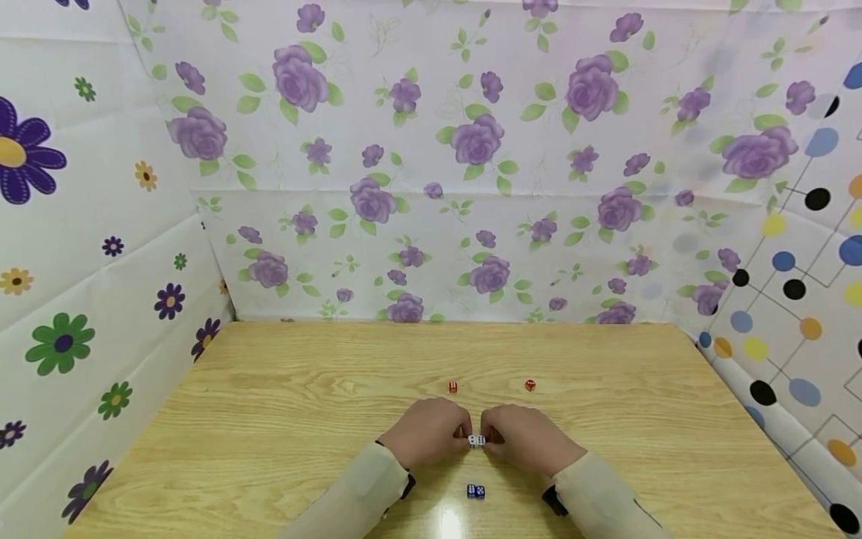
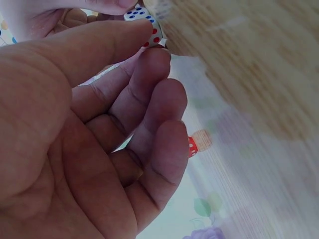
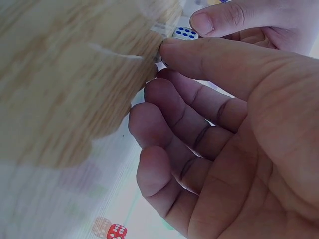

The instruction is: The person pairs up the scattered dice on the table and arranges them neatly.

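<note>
Two white dice [image 1: 477,441] stand side by side at the middle of the wooden table, faces together. My left hand [image 1: 429,432] pinches the left one between thumb and index finger. From the other side, my right hand [image 1: 527,436] pinches the right one the same way. Blue and red pips show on a white die [image 2: 137,16] in the left wrist view, partly behind the thumb. The right wrist view gives only a blue-pipped face of a white die [image 3: 186,33] above the thumb tip. On both hands the other fingers are curled.
Nearer me, two dark blue dice [image 1: 475,491] sit side by side on the table [image 1: 303,419]. Beyond my hands lie two red dice, one at the left [image 1: 453,387] and one at the right [image 1: 530,385], set apart. Flower-patterned cloth [image 1: 431,262] hangs behind the table.
</note>
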{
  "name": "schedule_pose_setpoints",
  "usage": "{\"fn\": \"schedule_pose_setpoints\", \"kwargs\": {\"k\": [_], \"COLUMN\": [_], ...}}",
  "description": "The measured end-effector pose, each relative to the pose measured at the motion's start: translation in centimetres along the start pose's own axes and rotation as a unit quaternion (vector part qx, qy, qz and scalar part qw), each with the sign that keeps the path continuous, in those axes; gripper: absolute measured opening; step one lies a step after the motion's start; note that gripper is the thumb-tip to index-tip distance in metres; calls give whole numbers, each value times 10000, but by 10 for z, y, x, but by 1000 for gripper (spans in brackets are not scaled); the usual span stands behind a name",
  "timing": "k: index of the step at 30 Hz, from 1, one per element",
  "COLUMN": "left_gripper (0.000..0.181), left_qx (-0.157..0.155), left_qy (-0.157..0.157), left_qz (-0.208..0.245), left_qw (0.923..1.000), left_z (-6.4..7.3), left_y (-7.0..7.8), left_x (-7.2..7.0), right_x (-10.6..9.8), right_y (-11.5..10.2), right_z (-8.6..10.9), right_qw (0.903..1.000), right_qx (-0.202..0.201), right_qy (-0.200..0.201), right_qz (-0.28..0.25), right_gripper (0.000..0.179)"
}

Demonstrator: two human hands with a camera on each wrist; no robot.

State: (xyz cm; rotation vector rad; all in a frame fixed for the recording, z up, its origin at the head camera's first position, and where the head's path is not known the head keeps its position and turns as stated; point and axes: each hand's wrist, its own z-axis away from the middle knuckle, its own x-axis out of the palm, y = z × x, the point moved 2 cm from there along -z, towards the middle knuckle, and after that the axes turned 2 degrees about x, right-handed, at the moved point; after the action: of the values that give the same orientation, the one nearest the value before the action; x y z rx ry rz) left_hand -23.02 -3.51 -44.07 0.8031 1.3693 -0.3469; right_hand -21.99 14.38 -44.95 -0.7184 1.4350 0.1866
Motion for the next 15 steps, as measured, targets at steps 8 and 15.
{"fn": "schedule_pose_setpoints", "kwargs": {"k": [8,15], "left_gripper": [9,3], "left_qx": [-97,-284], "left_qy": [-11,154], "left_qz": [168,396], "left_qw": [9998,9987], "left_z": [0,3], "left_y": [0,-11], "left_x": [-2,-11], "right_x": [-4,-13], "right_y": [1,10], "right_z": [4,5], "right_qw": [9998,9996], "right_qx": [54,234], "right_qy": [-101,-109], "right_qz": [-132,-57], "right_gripper": [13,11]}}
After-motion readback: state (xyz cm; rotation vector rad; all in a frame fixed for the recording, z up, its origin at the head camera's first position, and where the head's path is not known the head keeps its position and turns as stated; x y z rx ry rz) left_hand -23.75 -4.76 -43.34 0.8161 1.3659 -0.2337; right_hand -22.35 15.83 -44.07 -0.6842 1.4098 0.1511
